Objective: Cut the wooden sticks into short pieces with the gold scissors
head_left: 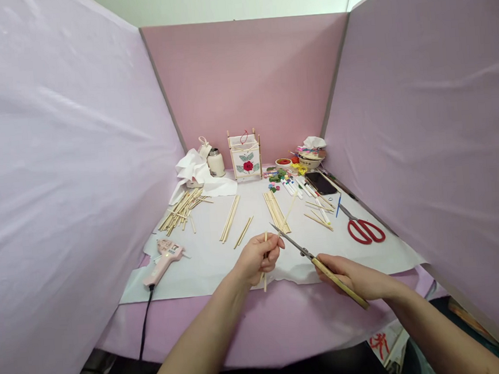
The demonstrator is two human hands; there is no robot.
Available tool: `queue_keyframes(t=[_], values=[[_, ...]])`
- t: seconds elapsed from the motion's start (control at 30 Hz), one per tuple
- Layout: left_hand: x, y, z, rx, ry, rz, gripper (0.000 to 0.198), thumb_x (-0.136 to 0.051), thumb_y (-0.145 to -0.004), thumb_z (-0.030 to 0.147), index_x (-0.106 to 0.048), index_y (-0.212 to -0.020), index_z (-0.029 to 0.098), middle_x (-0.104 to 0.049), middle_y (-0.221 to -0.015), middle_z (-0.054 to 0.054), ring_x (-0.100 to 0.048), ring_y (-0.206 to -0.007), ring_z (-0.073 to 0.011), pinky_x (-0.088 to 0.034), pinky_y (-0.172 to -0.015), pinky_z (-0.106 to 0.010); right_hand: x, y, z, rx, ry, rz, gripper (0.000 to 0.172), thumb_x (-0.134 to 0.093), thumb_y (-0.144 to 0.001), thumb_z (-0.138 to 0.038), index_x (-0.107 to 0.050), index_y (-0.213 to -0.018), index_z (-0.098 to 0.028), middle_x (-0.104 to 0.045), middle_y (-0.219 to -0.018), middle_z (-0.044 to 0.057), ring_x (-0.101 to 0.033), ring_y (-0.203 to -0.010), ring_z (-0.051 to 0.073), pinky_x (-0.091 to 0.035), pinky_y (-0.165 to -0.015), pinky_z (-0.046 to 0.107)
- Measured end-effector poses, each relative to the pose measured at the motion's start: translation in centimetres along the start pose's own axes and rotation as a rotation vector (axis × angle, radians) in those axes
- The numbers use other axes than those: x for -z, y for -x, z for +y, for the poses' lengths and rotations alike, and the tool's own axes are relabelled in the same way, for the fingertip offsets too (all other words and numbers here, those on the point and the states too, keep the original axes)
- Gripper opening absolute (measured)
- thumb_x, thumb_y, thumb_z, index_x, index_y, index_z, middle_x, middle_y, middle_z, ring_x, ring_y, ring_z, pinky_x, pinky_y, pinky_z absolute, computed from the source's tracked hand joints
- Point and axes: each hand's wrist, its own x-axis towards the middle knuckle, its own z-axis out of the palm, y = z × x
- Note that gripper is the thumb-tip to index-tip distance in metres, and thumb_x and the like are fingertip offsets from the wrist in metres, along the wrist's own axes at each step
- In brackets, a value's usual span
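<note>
My left hand [260, 257] is closed around a thin wooden stick [265, 266], held nearly upright above the white paper sheet [203, 260]. My right hand [355, 276] grips the yellowish handle of a small tool with a long metal blade [320, 264]. The blade tip reaches up and left to the stick near my left fingers.
Loose stick piles [182, 211] and neat stick groups [276, 211] lie on the sheet. A pink glue gun [164, 260] sits left, red scissors [365, 230] right. A small paper lantern [245, 155], a white jar [216, 162], markers, a phone [320, 183] and bowls stand at the back. Pink panels wall three sides.
</note>
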Motion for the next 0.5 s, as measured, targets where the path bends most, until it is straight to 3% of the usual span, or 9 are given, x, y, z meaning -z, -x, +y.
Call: queue_keyframes(t=[0.1, 0.2, 0.27, 0.5], values=[[0.2, 0.4, -0.1, 0.128, 0.292, -0.26, 0.02, -0.053, -0.085, 0.031, -0.052, -0.074, 0.014, -0.023, -0.041, 0.011, -0.005, -0.035, -0.0021, -0.005, -0.032, -0.014, 0.4, 0.5, -0.1, 0.066, -0.024, -0.038, 0.019, -0.044, -0.089, -0.035, -0.043, -0.08, -0.018, -0.043, -0.071, -0.003, -0.037, -0.062, 0.01, -0.035, -0.056, 0.021], [0.3, 0.6, -0.3, 0.097, 0.448, -0.357, 0.02, -0.05, -0.087, 0.029, -0.053, -0.073, 0.014, -0.02, -0.039, 0.01, -0.002, -0.034, -0.0023, -0.004, -0.03, -0.012, 0.5, 0.6, -0.1, 0.085, -0.047, -0.055, 0.018, -0.044, -0.089, -0.035, -0.042, -0.08, -0.019, -0.042, -0.069, -0.003, -0.036, -0.06, 0.009, -0.034, -0.054, 0.02], [0.5, 0.6, -0.2, 0.035, 0.461, -0.32, 0.02, -0.05, -0.087, 0.029, -0.054, -0.075, 0.014, -0.021, -0.039, 0.01, -0.003, -0.034, -0.0021, -0.005, -0.029, -0.012, 0.7, 0.6, -0.1, 0.072, -0.056, -0.052, 0.02, -0.044, -0.089, -0.035, -0.043, -0.079, -0.019, -0.043, -0.069, -0.003, -0.037, -0.059, 0.009, -0.034, -0.053, 0.02], [1.3, 0.3, 1.3, -0.116, 0.213, 0.0, 0.025, -0.054, -0.085, 0.039, -0.054, -0.081, 0.014, -0.032, -0.047, 0.009, -0.012, -0.035, -0.0006, -0.011, -0.033, -0.013, 1.4, 0.8, 1.1, -0.046, -0.081, 0.109, 0.025, -0.046, -0.089, -0.04, -0.046, -0.076, -0.019, -0.042, -0.066, -0.003, -0.037, -0.056, 0.008, -0.034, -0.05, 0.02]])
